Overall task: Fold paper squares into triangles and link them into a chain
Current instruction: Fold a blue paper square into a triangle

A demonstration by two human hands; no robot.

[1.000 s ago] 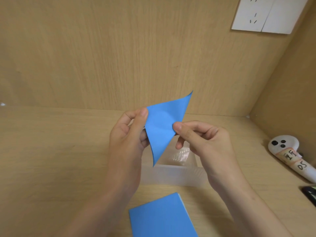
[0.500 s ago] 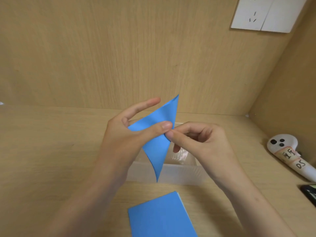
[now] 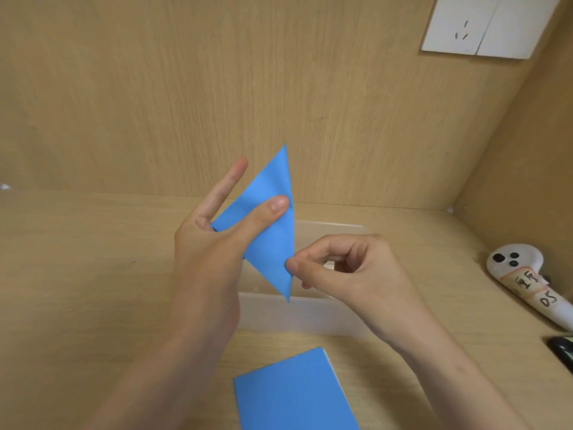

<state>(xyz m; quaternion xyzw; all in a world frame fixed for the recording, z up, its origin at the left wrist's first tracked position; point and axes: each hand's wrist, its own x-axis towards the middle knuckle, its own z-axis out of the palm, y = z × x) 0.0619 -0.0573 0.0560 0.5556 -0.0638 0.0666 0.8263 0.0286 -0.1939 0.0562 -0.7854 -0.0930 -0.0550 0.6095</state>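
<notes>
A blue paper triangle (image 3: 273, 240) is held up in the air above the desk, one tip pointing up and one down. My left hand (image 3: 214, 243) pinches it, thumb lying across its front and fingers behind, the index finger stretched upward. My right hand (image 3: 344, 271) pinches the triangle's right edge near the lower tip between thumb and curled fingers. A stack of blue paper squares (image 3: 294, 392) lies flat on the desk at the bottom of the view.
A shallow translucent plastic box (image 3: 313, 315) sits on the wooden desk (image 3: 77, 274) under the hands. A white controller with a handwritten label (image 3: 524, 277) lies at the right, a dark object (image 3: 562, 349) beside it. Wooden walls close the back and right; a white socket (image 3: 483, 23) is mounted high.
The triangle has turned more upright. My left thumb has slid up along its front and the index finger has straightened. My right hand has moved down the right edge toward the lower tip.
</notes>
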